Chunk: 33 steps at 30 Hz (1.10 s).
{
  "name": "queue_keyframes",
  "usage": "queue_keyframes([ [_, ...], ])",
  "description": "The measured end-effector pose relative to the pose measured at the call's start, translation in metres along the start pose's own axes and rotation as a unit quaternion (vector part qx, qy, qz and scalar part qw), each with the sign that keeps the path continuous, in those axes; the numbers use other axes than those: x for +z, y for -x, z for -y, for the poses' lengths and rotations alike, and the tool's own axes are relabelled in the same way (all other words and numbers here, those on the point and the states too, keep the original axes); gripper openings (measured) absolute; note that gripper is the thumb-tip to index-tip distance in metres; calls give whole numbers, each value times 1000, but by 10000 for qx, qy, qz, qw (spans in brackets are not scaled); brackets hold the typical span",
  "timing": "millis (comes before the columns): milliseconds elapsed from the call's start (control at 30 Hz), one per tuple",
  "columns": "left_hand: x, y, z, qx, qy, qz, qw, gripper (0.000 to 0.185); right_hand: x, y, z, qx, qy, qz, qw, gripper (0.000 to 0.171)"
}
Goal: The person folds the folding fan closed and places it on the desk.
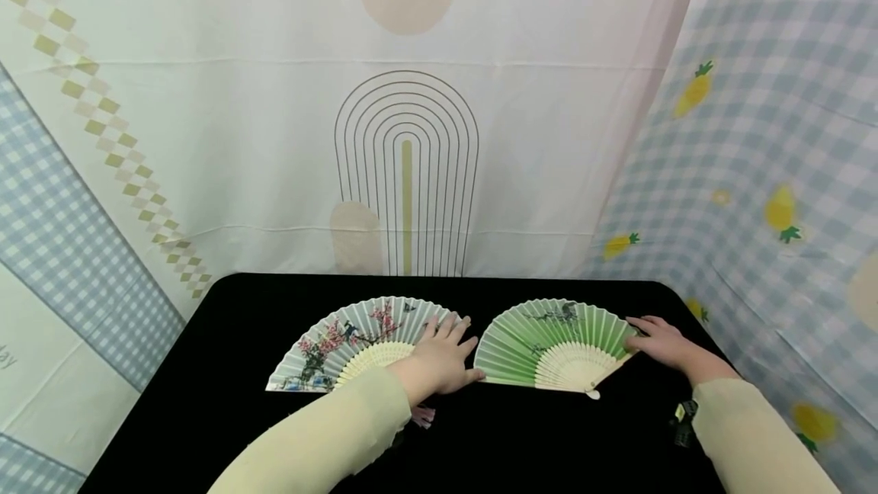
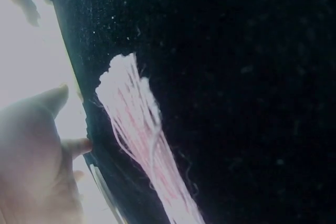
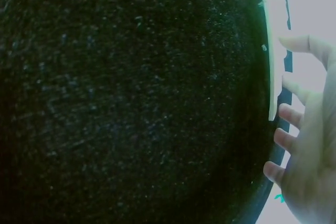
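Two spread folding fans lie side by side on a black table. On the left is a pale fan (image 1: 322, 349) with pink blossoms and birds; its pink tassel (image 2: 142, 135) shows large in the left wrist view. My left hand (image 1: 442, 357) lies spread over this fan's right end, its thumb beside the left corner of the green fan (image 1: 511, 353). At the green fan's upper right edge, my right hand (image 1: 661, 341) touches the outer rib with fingers loosely bent. In the right wrist view, the pale outer rib (image 3: 270, 66) runs beside those fingers.
The black table (image 1: 535, 441) has rounded far corners. Behind it hangs a white patterned cloth (image 1: 274, 136), with a blue checked pineapple cloth (image 1: 754, 136) along the right side. A small dark object (image 1: 682, 425) shows at the right sleeve.
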<state>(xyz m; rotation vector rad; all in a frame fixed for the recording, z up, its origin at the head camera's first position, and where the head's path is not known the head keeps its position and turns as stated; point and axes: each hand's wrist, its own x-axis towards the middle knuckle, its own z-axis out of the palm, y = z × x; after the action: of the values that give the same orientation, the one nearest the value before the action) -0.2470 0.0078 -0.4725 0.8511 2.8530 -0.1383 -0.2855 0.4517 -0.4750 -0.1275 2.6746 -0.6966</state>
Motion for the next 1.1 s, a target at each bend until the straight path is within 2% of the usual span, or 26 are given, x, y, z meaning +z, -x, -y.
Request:
queue_keyframes([
  [200, 4, -5, 0, 74, -23, 48, 10000, 76, -1, 0, 1, 12, -77, 138, 9999, 80],
  [400, 3, -6, 0, 49, 6, 80, 10000, 75, -4, -2, -3, -3, -464, 372, 9982, 78],
  [733, 2, -5, -1, 59, 5, 137, 9999, 77, -8, -5, -11, -256, -789, 823, 9932, 82],
  [1100, 2, -7, -1, 74, 155, 98, 9998, 76, -10, -6, -16, -154, -886, 915, 9917, 86],
])
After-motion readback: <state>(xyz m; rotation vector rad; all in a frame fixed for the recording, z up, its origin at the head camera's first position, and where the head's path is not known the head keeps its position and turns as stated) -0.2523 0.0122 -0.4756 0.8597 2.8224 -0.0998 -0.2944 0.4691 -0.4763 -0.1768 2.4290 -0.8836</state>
